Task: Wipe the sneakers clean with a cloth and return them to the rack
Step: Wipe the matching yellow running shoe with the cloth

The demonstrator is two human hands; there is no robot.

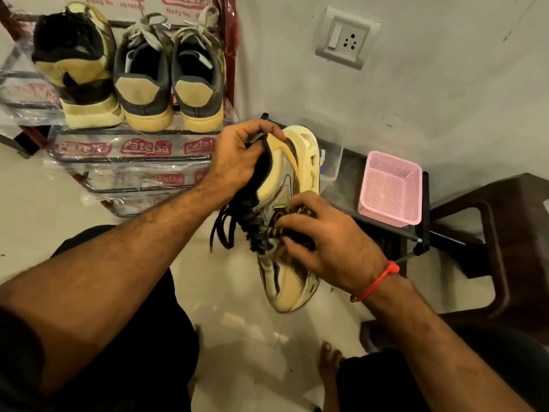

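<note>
I'm looking at a home corner: a plastic-wrapped shoe rack (124, 162) of worn sneakers (142, 81), wall switch socket (346, 38), tiled floor (35, 203), pink basket (390, 188).

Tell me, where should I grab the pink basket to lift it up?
Probably by the rim of the pink basket, coming from above. Its open top faces up, and the mesh walls slope inward toward the base, so the stiff top edge looks like the surest place for a hand to pinch.
</note>
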